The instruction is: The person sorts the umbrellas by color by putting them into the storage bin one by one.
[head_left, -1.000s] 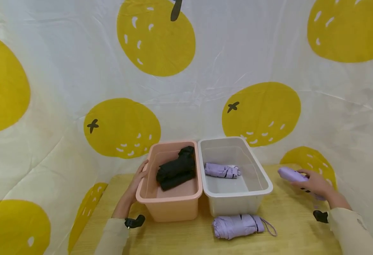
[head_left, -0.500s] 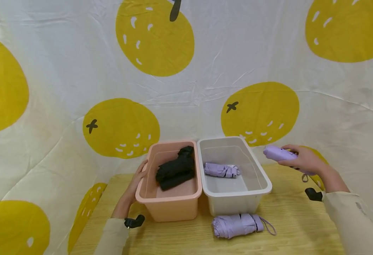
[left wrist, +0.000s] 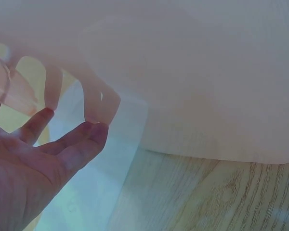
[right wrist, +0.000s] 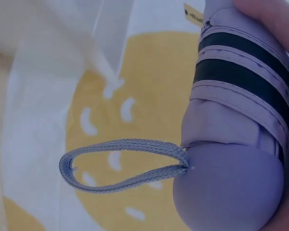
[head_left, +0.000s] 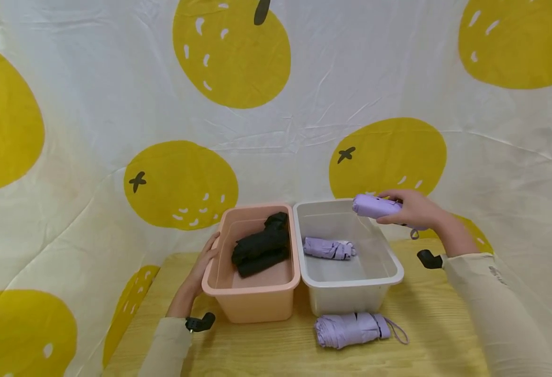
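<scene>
My right hand [head_left: 415, 210] grips a folded lilac umbrella [head_left: 375, 206] above the right rim of the grey-white bin [head_left: 346, 298]. In the right wrist view, the wrist loop [right wrist: 123, 166] hangs from the rounded end of this umbrella [right wrist: 229, 185], beside dark straps. My left hand [head_left: 203, 262] is at the left side of the pink bin [head_left: 257, 309]; in the left wrist view its fingertips [left wrist: 97, 132] touch the bin's smooth outer wall. A black folded umbrella [head_left: 262, 243] lies in the pink bin, and a lilac umbrella [head_left: 325, 248] lies in the grey-white one.
Another folded lilac umbrella [head_left: 349, 331] with a loop lies on the wooden table [head_left: 257, 356] in front of the grey-white bin. The two bins stand side by side against a hanging white cloth [head_left: 299, 94] printed with yellow fruit.
My right hand has lifted the lilac umbrella from the right side of the table and carried it left and up to the grey-white bin's rim. The left hand has stayed at the pink bin.
</scene>
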{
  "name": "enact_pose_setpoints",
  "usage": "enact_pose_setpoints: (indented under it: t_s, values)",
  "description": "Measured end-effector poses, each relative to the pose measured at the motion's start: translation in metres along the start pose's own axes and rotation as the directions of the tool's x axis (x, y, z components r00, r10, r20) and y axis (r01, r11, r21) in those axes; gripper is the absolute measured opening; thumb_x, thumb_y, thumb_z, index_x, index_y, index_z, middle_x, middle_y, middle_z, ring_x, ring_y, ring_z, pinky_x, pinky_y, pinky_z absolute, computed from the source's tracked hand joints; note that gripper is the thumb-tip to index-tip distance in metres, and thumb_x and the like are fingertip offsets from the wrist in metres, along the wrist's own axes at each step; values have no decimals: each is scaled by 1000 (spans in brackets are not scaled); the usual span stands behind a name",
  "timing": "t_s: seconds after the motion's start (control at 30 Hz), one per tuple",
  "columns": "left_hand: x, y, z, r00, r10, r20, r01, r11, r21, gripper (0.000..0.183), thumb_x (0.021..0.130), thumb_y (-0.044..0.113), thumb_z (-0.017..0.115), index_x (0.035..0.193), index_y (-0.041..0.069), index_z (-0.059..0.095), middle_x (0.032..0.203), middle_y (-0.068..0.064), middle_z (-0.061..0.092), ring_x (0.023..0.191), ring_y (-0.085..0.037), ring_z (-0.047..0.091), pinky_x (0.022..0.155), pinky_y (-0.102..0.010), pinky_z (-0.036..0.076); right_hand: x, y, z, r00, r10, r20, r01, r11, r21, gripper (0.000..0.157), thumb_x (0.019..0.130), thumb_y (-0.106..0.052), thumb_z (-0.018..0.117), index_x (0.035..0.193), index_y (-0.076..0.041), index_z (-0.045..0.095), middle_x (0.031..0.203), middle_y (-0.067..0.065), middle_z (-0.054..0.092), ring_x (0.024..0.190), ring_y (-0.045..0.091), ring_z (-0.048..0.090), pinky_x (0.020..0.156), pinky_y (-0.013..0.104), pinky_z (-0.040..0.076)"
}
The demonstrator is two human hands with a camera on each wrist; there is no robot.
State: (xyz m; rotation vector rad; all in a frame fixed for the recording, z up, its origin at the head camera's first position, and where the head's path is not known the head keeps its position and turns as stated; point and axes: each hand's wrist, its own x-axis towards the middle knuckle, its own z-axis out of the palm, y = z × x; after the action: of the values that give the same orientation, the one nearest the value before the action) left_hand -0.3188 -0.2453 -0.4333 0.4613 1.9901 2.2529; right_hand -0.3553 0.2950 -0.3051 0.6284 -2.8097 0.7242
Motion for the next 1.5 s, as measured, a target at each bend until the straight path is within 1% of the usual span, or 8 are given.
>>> enact_pose_setpoints:
  t_s: [0.17, 0.33, 0.5, 0.77, 0.93, 1.1, 1.27, 1.5]
  values:
    - [1, -1, -1, 1000, -4, -4, 4, 1000, 5, 49, 98, 15, 26, 143, 16, 5, 145, -13, 5, 128, -38, 13, 100, -52, 14, 21, -18, 15, 998, -54, 41, 54, 999, -2, 63, 60, -53, 73, 114, -28, 55, 97, -2, 56, 77, 19, 50, 63, 33, 42]
    - [2, -4, -2, 1000, -6, -17, 6, 1000, 19, 49, 98, 16, 26, 143, 17, 6, 145, -11, 6, 128, -37, 14, 100, -51, 14, 39, -33, 29, 991, -101, 93, 97, 994, 40, 59, 63, -49, 74, 114, -26, 55, 97, 0, 56, 79, 20, 51, 65, 33, 43]
    - [4, -5, -3, 1000, 4, -4, -4, 1000, 5, 49, 98, 16, 26, 143, 16, 5, 145, -13, 6, 127, -38, 14, 99, -53, 13, 58, -35, 45, 989, -117, 95, 112, 992, 50, 59, 62, -47, 75, 114, -27, 55, 98, 0, 56, 80, 19, 51, 66, 33, 43]
    - [2, -3, -3, 1000, 10, -1, -10, 1000, 14, 49, 98, 15, 25, 143, 15, 3, 145, -14, 4, 127, -39, 13, 99, -53, 13, 79, -34, 77, 979, -119, 164, 102, 989, 110, 57, 64, -39, 77, 114, -22, 55, 96, 1, 57, 79, 20, 52, 66, 33, 43]
    - [2, -2, -3, 1000, 3, 14, -3, 1000, 16, 49, 99, 15, 25, 143, 15, 4, 145, -13, 3, 127, -39, 13, 99, -54, 13, 84, -27, 98, 972, -129, 198, 107, 987, 118, 56, 63, -38, 77, 113, -22, 57, 94, 1, 57, 78, 19, 52, 65, 32, 44]
    - [3, -2, -4, 1000, 4, 20, -5, 1000, 14, 49, 99, 15, 25, 143, 16, 4, 146, -12, 2, 128, -38, 12, 99, -54, 13, 83, -20, 114, 969, -106, 224, 94, 994, 62, 58, 62, -39, 78, 113, -20, 58, 93, 1, 58, 78, 17, 52, 65, 31, 44]
    - [2, -3, -5, 1000, 10, 23, -10, 1000, 18, 49, 99, 15, 25, 143, 16, 4, 146, -11, 2, 128, -38, 12, 99, -54, 13, 82, -15, 129, 952, -63, 300, 47, 997, 60, 60, 63, -38, 77, 115, -21, 56, 95, 2, 57, 80, 17, 51, 66, 30, 44]
    - [3, -3, -5, 999, 15, 38, -16, 1000, 17, 49, 99, 14, 25, 143, 16, 4, 145, -13, 2, 127, -40, 12, 99, -55, 13, 85, -13, 146, 926, -39, 375, 27, 999, 38, 60, 63, -39, 77, 116, -19, 57, 101, 2, 57, 85, 17, 51, 71, 32, 44]
